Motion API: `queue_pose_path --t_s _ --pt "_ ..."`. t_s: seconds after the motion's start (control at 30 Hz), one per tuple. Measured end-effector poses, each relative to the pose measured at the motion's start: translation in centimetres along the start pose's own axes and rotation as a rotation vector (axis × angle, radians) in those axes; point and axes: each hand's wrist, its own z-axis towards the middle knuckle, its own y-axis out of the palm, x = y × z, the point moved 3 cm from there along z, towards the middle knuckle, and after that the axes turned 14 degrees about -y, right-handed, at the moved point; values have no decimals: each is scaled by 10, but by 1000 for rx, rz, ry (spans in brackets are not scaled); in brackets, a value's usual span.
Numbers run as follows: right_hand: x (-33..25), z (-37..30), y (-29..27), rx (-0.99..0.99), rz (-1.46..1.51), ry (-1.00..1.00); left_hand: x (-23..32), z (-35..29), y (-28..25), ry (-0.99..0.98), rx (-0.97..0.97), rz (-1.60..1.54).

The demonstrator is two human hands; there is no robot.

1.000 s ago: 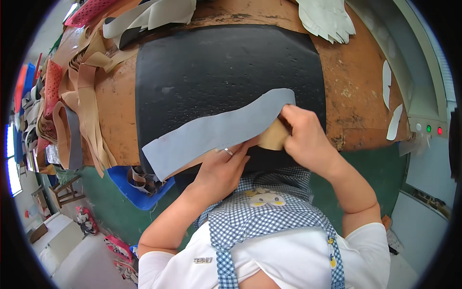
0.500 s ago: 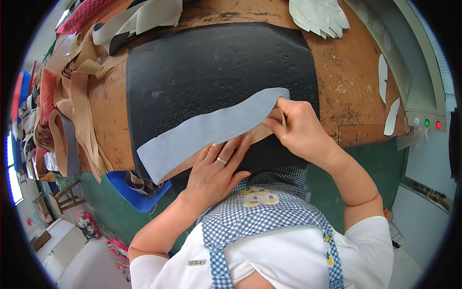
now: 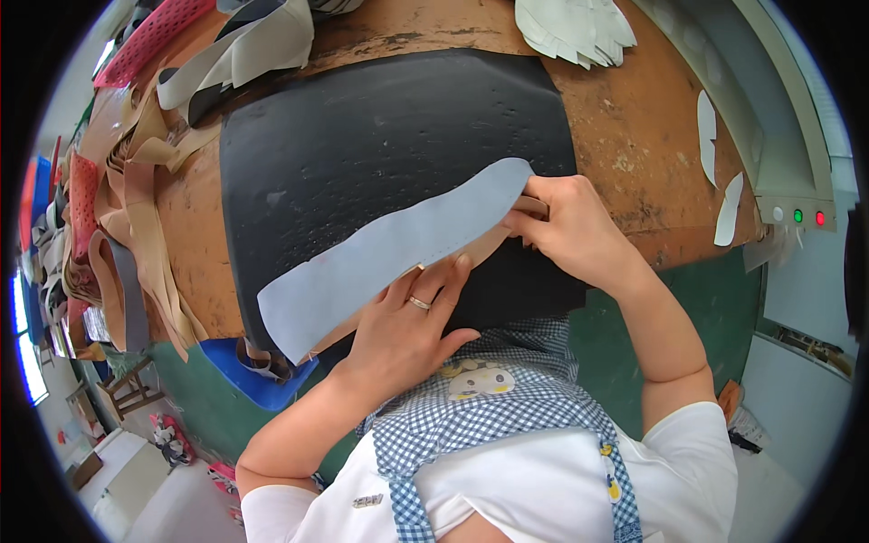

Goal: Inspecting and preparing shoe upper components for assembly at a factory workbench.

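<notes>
A long, curved strip, leather-like and pale grey-blue on top (image 3: 398,235), lies slantwise over a black mat (image 3: 380,118). A tan layer (image 3: 482,246) shows along its near edge. My left hand (image 3: 398,330), with a ring on one finger, rests on that near edge around the middle, fingers stretched out and thumb apart. At the strip's right end my right hand (image 3: 579,226) is closed, pinching the edge between thumb and fingers. The tan layer is folded up there, and the fingers partly hide it.
Tan strips (image 3: 149,217) hang over the table's left side. Grey strips (image 3: 272,45) and stacked white pieces (image 3: 579,32) lie at the back. Two white cut pieces (image 3: 727,210) sit by a machine with lit buttons (image 3: 798,216). A blue stool (image 3: 249,376) stands below.
The view has shifted slightly. Against the mat, the strip and both hands have moved a little to the right. The strip's right end now looks rounder, with my right hand still pinching it.
</notes>
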Motion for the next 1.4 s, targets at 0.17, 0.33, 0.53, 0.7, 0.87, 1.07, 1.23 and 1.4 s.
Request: queue_pose_path --t_s 0.17,0.33,0.53,0.7,0.87,1.07,1.23,1.4 --pt "6 5 -4 -77 -144 -74 -3 9 1 -8 -35 -5" --pt "9 7 -6 -75 -83 -61 -7 9 7 -34 -98 -52" --pt "10 7 -5 -87 -336 -184 9 28 -2 -22 -105 122" --pt "7 2 -11 41 -151 -97 16 34 6 61 2 179" --pt "11 1 -27 102 -223 -113 15 41 -3 100 -18 132" --pt "22 3 -28 82 -66 6 31 57 -5 90 -49 205" --pt "15 -8 -34 33 -249 22 41 62 9 59 -31 211" --pt "23 -34 -21 279 -437 -136 44 60 18 52 88 157"
